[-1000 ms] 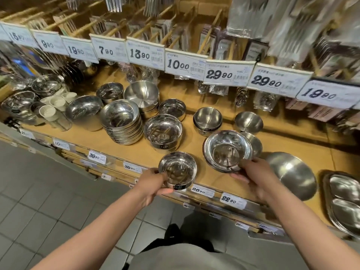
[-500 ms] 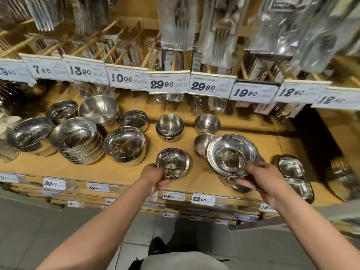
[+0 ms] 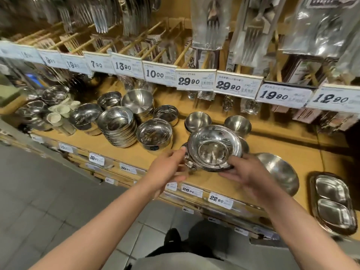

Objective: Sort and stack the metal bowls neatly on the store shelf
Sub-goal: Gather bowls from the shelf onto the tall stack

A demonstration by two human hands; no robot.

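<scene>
A wide-rimmed shiny metal bowl is tilted toward me just above the front of the wooden shelf. My right hand grips its near rim. Under its left edge a small steel bowl peeks out, mostly covered. My left hand holds that small bowl from the left, fingertips on its rim. Left of them stand a deep bowl and a tall stack of rimmed bowls.
Two small matte bowls stand behind the held bowl. An upturned large bowl and a divided steel tray lie to the right. Price tags line the upper shelf edge, and packaged forks hang overhead.
My right hand has carried the wide bowl left and over the small bowl, which my left hand still holds. The two hands are now close together, and the view has swung.
</scene>
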